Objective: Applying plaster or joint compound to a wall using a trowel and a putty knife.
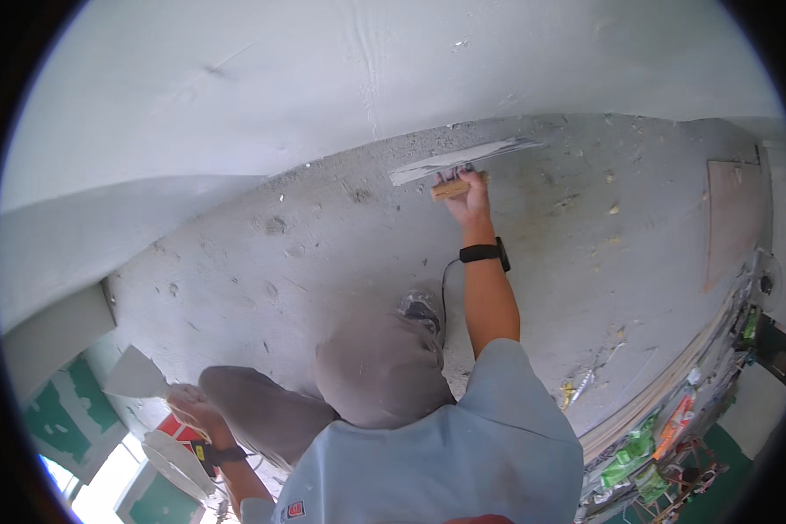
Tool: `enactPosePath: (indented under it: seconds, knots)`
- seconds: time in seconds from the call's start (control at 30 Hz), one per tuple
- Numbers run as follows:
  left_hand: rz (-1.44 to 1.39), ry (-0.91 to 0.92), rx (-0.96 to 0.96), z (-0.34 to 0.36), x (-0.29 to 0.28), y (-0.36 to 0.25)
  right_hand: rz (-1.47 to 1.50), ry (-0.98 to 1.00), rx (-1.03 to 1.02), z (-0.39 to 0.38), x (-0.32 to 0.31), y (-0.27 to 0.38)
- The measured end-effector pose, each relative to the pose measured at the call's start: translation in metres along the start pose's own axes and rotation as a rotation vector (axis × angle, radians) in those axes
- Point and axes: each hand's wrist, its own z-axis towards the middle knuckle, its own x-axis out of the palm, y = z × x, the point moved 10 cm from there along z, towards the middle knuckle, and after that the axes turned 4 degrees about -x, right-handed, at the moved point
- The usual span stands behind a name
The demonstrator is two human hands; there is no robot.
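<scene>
My right hand point(470, 203) reaches forward, its fingers closed round the wooden handle of a plastering trowel point(456, 162). The trowel's long blade, smeared with pale compound, is near the foot of the white wall point(262, 96); whether it touches the wall, I cannot tell. Low at the left, my left hand point(196, 412) is closed on a wide putty knife point(136, 374), whose broad grey blade points away from me. Beside that hand are a red object point(176, 427) and a pale rounded object point(173, 463), both partly hidden.
Dusty grey floor point(341, 236) with crumbs and spatters spreads before my bent knees point(380, 367). A flat brownish board point(732, 218) is at the far right. Long strips, green and orange packaging point(672, 428) and other clutter line the lower right. Green patched panels point(74, 402) are at left.
</scene>
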Motion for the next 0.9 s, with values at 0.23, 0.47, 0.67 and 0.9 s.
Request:
enactPosePath:
  seconds: [0.23,0.47,0.67,0.9]
  knots:
    - [0.155,-0.037,0.127,-0.016,-0.003,-0.028,0.063,-0.051,0.048,0.060,-0.007,-0.040]
    - [-0.014,0.048,0.122,-0.018,0.006,-0.006,0.073,0.124,-0.197,0.024,0.102,-0.002]
    - [-0.140,0.156,0.051,-0.008,0.031,0.002,0.096,0.227,-0.413,-0.067,0.292,0.081]
    - [-0.308,0.363,0.111,0.015,0.071,-0.002,0.018,0.300,-0.647,-0.160,0.478,0.172]
